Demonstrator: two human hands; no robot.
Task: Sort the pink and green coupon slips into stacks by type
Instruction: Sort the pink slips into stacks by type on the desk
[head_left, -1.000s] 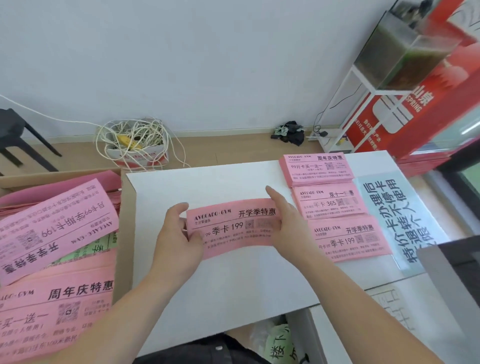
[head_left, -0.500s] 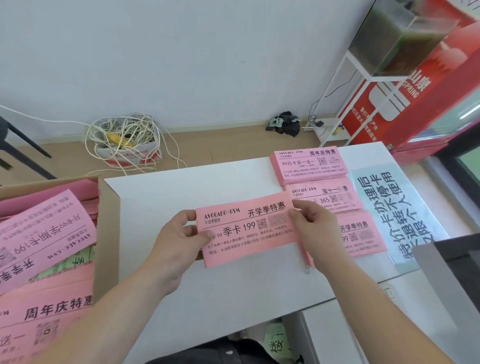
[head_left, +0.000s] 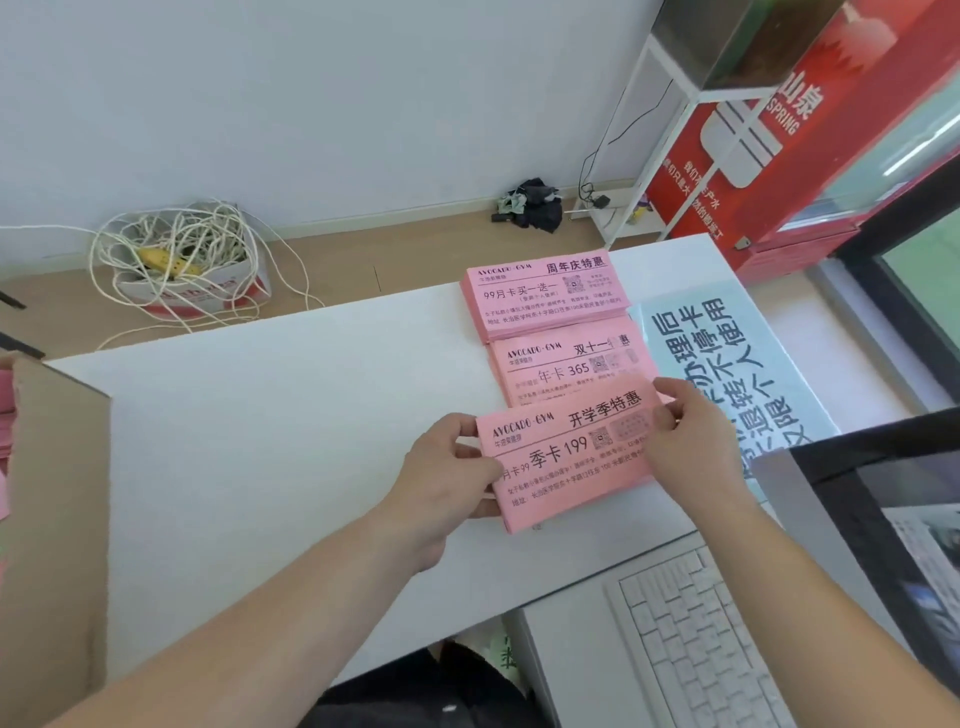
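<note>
The left hand (head_left: 447, 470) pinches the left end of a pink slip (head_left: 566, 460) with the thumb on top, and the right hand (head_left: 693, 441) pinches its right end. The slip is low over the table (head_left: 260, 441) near the right edge, perhaps over a pile hidden beneath. Just behind lies the middle stack (head_left: 566, 364), then the far stack (head_left: 545, 296) toward the far right corner.

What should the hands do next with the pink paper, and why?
Probably lay the pink paper slip marked 199 flat and let go. The left hand and right hand pinch its ends, and it is in front of the pink 365 stack.
</note>
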